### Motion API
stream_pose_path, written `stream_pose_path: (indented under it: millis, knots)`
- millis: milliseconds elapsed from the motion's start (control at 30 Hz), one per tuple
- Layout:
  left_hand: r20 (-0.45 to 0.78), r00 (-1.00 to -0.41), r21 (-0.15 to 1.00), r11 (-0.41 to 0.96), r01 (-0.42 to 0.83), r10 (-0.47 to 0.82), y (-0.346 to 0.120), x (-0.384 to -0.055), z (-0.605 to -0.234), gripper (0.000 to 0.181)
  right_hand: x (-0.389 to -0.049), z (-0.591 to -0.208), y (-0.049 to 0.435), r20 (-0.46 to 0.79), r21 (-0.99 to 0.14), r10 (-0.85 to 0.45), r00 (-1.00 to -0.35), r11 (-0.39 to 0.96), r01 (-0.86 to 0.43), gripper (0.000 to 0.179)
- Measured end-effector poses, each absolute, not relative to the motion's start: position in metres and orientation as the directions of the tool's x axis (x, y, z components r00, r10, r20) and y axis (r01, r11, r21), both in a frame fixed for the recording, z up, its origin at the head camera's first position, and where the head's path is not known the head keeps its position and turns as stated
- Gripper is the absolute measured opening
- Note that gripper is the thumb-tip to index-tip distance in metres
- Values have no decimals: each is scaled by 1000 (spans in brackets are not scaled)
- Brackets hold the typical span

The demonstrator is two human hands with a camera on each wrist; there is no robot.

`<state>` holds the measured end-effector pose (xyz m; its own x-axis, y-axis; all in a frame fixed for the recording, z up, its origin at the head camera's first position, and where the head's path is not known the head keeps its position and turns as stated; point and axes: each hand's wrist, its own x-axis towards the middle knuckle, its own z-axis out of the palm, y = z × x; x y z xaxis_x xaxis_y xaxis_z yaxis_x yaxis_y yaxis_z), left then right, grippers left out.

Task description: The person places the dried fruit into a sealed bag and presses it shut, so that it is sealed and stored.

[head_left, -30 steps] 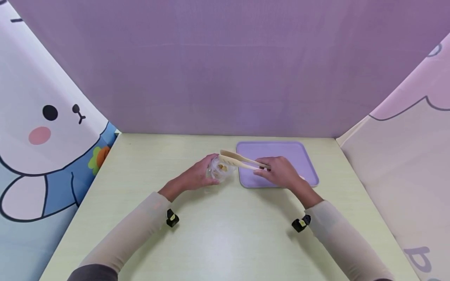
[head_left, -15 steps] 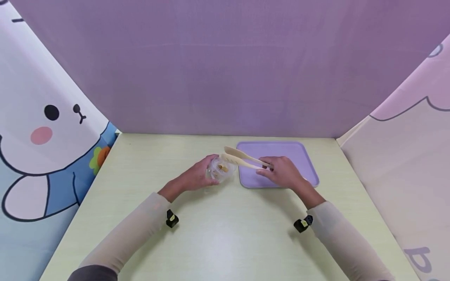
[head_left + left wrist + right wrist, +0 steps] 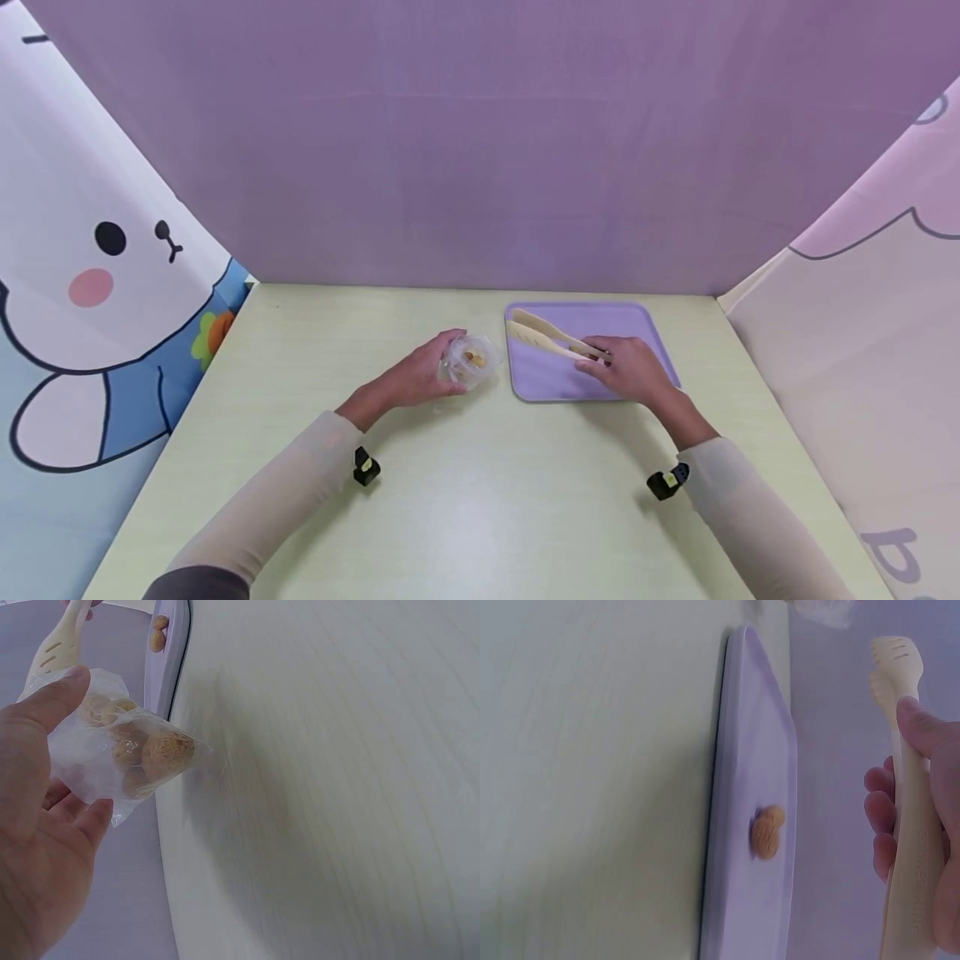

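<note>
My left hand [image 3: 422,375] grips a clear plastic bag [image 3: 71,757] between thumb and fingers, above the table left of the tray. Brown, wrinkled nuts [image 3: 166,756] that look like walnuts show through the film. In my right hand [image 3: 632,371] is a pair of cream tongs [image 3: 915,847] with slotted heads. The heads stand slightly apart over the lilac tray [image 3: 536,385], with nothing between them, pointing left toward the bag. On the tray lie two similar nut-like lumps [image 3: 766,836], close together; in the head view the right hand and tongs hide them.
The tray sits at the back right of the pale table [image 3: 465,500], near the purple backdrop [image 3: 480,167]. Printed cloth walls [image 3: 120,350] enclose the left and right sides. Each wrist wears a small black camera [image 3: 366,467].
My right hand has drawn the tongs to the right, from above the bag's mouth to over the tray. My left hand and the bag have stayed in place.
</note>
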<state>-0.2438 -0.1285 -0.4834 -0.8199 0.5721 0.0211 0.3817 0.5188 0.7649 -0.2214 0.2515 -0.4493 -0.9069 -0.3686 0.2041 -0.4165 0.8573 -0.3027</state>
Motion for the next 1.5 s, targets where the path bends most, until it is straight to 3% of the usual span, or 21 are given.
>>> stream_pose_path:
  millis: [367,933,1500]
  knots:
    - [12,-812,764,519,385,584,-132,-239,-484,93,-205,-457,282,159,-291,-282,-946,902,-318,44]
    - [6,-807,774,508,378,591,-135,-235,-483,93,-192,-478,329,123,-245,-240,-963,933,-264,38]
    - [-8,-813,766,527,369,582,-136,-237,-484,93,-185,-484,356,59,-213,-217,-974,951,-225,49]
